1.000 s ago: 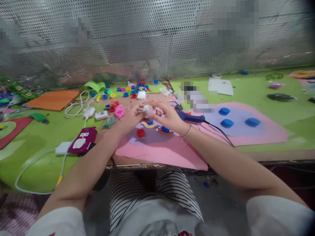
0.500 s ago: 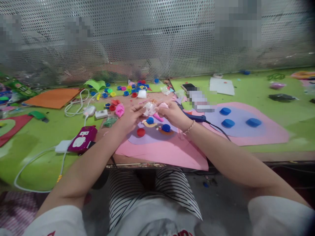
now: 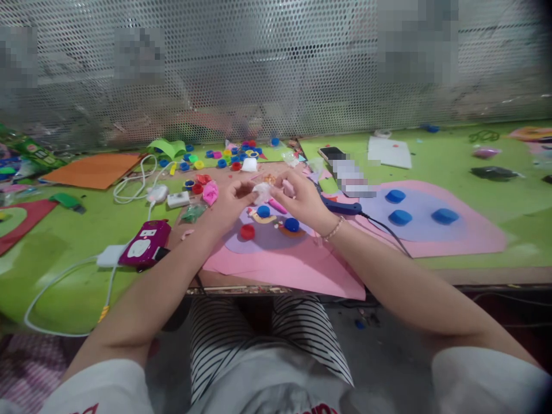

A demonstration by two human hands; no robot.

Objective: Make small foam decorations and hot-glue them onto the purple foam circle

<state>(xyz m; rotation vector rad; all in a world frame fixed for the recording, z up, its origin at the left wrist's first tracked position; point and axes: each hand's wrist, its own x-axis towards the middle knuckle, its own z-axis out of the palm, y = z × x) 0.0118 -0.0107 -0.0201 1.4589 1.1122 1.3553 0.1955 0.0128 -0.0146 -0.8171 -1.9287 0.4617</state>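
Note:
Over the middle of the bench, my left hand point(image 3: 235, 202) pinches a crumpled whitish piece of clear plastic point(image 3: 261, 194). My right hand point(image 3: 302, 200) has its fingers closed at the other side of that plastic, and a pale pink thing point(image 3: 288, 187) shows within its fingers. Below them lies a pink paper sheet point(image 3: 280, 267) with a lilac paper shape point(image 3: 269, 241) on it. A blue cap point(image 3: 263, 211), another blue cap point(image 3: 292, 225) and a red cap point(image 3: 247, 232) rest there. A bright pink stick-like piece point(image 3: 277, 206) lies just under the plastic.
A purple power socket point(image 3: 145, 244) with white leads stands left of my forearm. A dark blue corded tool point(image 3: 342, 206) lies right of my right hand, near a phone point(image 3: 332, 153). Several loose bottle caps point(image 3: 221, 164) lie at the back, before a perforated metal panel point(image 3: 267, 69).
My right hand has turned slightly, with its fingers more bent. The white plastic looks more bunched and sits a little lower between both hands.

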